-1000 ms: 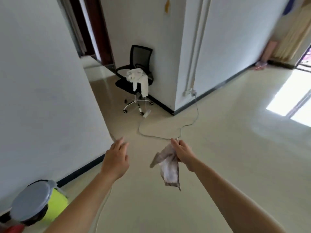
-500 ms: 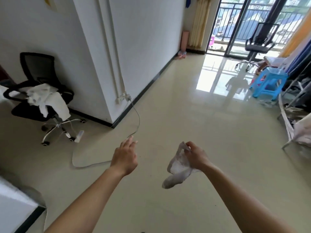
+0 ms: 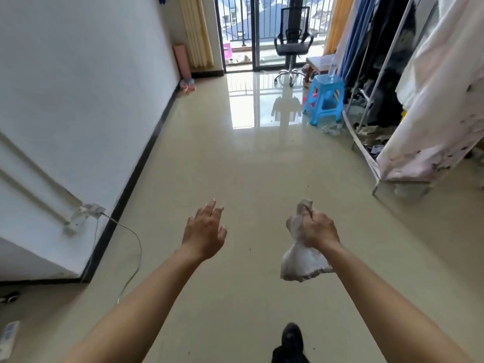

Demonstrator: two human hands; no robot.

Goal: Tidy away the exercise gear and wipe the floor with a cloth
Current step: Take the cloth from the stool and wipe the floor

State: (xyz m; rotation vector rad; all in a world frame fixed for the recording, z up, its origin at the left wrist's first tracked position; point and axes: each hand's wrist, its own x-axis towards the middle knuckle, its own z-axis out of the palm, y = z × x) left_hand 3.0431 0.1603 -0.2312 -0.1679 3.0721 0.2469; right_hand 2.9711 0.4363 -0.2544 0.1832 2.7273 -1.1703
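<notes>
A long stretch of glossy cream floor (image 3: pixel 262 166) runs ahead to a glazed balcony door (image 3: pixel 251 30), with a white wall (image 3: pixel 78 87) and its black skirting down the left side and a clothes rack (image 3: pixel 419 74) hung with garments and pale sheeting on the right. Half a second ago the view faced the wall corner with a draped office chair at the left; now it looks straight down the room, that chair is out of sight, and the balcony door sits dead centre. Both bare forearms reach forward at about the same height above the floor. The left hand (image 3: pixel 204 233) is empty, palm down, fingers loosely spread and slightly curled, much as before. The right hand (image 3: pixel 318 229) is clenched around a crumpled whitish cloth (image 3: pixel 301 260), one tuft poking up above the fist and the bulk hanging below the wrist, clear of the floor. A black office chair (image 3: pixel 293 43) stands by the door, a blue plastic stool (image 3: pixel 326 99) just in front of the rack, and a rolled pink mat (image 3: pixel 182 60) leans upright in the far left corner. A white cable (image 3: pixel 131 242) trails from a wall socket (image 3: pixel 89 209) to the floor. A dark shoe (image 3: pixel 292 337) shows at the bottom edge. No writing is legible.
</notes>
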